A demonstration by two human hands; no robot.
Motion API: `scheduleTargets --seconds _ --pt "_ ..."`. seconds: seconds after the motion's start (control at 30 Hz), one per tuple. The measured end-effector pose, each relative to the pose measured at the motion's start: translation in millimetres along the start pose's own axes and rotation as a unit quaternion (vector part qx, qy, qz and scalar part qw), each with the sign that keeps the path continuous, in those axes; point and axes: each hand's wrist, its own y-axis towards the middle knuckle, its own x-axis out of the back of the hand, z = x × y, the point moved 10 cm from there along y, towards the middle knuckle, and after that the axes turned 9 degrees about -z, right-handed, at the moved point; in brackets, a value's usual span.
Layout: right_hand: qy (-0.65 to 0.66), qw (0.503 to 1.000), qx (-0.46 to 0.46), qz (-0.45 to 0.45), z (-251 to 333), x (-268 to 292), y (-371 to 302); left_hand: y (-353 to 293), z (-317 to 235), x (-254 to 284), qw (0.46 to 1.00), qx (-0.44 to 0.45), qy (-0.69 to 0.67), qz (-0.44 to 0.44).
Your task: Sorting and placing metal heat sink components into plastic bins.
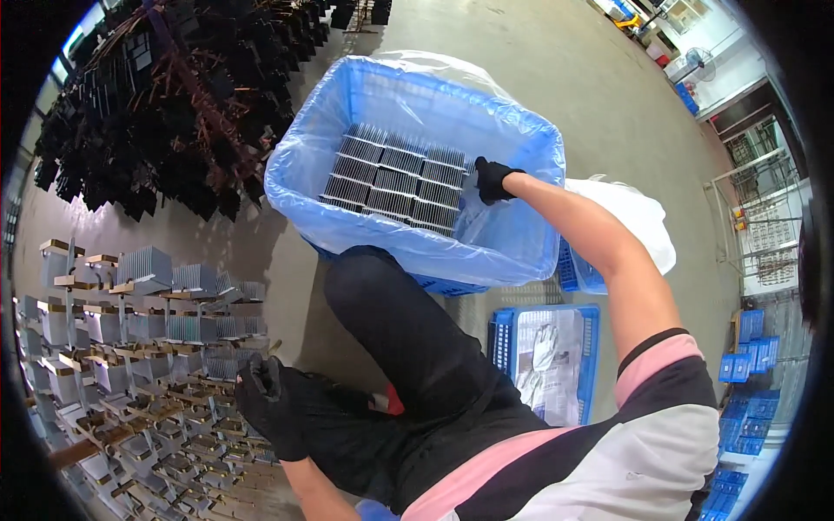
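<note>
My right hand [495,181], in a black glove, reaches into a blue crate [300,156] lined with clear plastic film. Its fingers are drawn together beside the right edge of the finned metal heat sinks [398,181]; whatever they hold, if anything, is hidden. Those heat sinks lie packed in three columns, fins up, on the crate's floor. Lower left, my left hand [263,401], also black-gloved, hangs next to a rack of grey heat sinks [191,328]. Its fingers are curled but apart from the thumb, with nothing visible between them.
Dark finned parts [200,104] hang from a rack at the upper left. A smaller blue crate [591,347] with white gloves and paper stands right of my knee. A white plastic bag [630,221] sits behind it. Blue crates [751,356] and metal racks line the right side.
</note>
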Motion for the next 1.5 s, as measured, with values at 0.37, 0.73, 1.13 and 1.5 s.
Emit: scheduleTargets --seconds 0.37,0.73,1.13,1.5 --pt "-0.054 0.998 -0.02 0.011 -25 -22 17 1 -1 -8 1.0 -0.011 -0.006 0.007" --pt "-0.212 0.976 0.049 -0.025 -9 -20 7 0 -6 -7 0.998 -0.024 0.055 0.016" --pt "-0.27 0.954 0.121 0.057 7 -25 36 2 -8 9 0.998 -0.011 0.065 -0.004" --pt "0.204 0.756 0.578 -0.23 448 161 -171 76 94 3 0.86 0.236 -0.428 -0.147"
